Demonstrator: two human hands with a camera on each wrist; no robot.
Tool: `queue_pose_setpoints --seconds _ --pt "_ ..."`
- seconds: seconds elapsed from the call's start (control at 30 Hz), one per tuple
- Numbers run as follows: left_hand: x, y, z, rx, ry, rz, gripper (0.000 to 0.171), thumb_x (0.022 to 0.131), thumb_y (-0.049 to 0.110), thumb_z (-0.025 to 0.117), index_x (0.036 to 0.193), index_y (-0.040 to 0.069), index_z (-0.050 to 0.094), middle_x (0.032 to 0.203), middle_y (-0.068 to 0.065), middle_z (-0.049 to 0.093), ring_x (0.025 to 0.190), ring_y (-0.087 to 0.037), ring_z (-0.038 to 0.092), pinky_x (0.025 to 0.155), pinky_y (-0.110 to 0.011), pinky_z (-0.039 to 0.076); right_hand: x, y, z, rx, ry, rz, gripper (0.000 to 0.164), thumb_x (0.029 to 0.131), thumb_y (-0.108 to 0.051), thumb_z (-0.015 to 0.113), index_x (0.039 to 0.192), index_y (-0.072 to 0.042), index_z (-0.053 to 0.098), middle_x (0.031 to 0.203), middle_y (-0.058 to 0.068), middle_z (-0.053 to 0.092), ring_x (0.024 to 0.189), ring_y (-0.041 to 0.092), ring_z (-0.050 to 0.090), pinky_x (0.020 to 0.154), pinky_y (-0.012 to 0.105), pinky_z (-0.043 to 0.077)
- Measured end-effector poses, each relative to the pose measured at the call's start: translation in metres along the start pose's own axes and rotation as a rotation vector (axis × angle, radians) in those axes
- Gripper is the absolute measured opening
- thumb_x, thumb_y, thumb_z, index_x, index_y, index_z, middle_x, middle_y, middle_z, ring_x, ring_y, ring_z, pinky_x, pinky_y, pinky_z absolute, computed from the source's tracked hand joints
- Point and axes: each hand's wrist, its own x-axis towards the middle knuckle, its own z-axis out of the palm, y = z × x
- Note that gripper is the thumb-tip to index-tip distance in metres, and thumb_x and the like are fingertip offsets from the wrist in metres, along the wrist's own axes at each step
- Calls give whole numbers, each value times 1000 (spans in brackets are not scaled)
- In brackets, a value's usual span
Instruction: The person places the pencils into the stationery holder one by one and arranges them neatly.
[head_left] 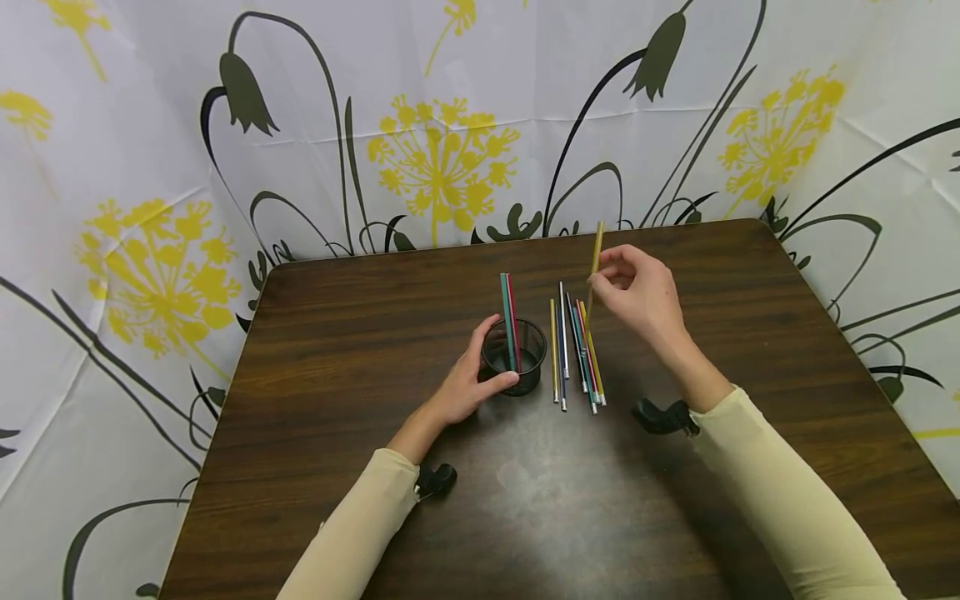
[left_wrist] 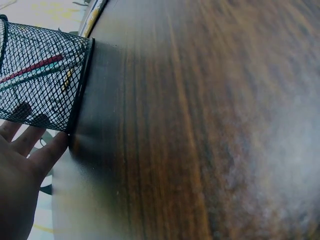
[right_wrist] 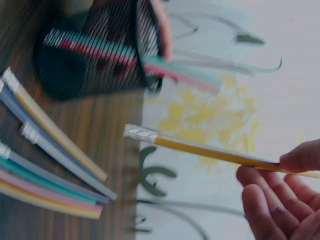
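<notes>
My left hand (head_left: pixel 467 385) holds a black mesh pencil cup (head_left: pixel 531 379) upright on the table, fingers and thumb around its side. Inside the cup stand a teal pencil (head_left: pixel 508 312) and a red pencil (head_left: pixel 513 312), leaning together. Up off the table, my right hand (head_left: pixel 643 292) pinches a yellow pencil (right_wrist: pixel 200 152) between thumb and fingers. Its metal end with the eraser points down toward the table in the head view. Below that hand, right of the cup, several loose pencils (head_left: pixel 565 342) in yellow, white, blue, teal and red lie side by side.
The dark wooden table (head_left: pixel 360 333) reaches back to a white curtain (head_left: pixel 315 183) with a yellow and grey flower print. Each wrist wears a black camera mount (head_left: pixel 663 417) over a cream sleeve (head_left: pixel 787 492).
</notes>
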Motion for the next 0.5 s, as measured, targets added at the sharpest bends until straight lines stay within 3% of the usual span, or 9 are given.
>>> queue_pose_setpoints --seconds 0.2,0.5 --pt "0 0 0 -3 -1 -3 83 92 11 67 155 12 13 146 -25 37 131 -48 38 104 -61 33 -15 -35 14 218 -4 -127 19 88 -6 71 104 0 63 89 12 71 69 25 69 59 21 51" --pt "1 -3 0 -29 -8 18 83 93 8 66 155 9 12 147 -25 36 133 -47 37 103 -62 32 -30 -28 57 204 -134 -205 16 87 -8 71 101 -7 63 90 4 71 70 14 69 61 30 53"
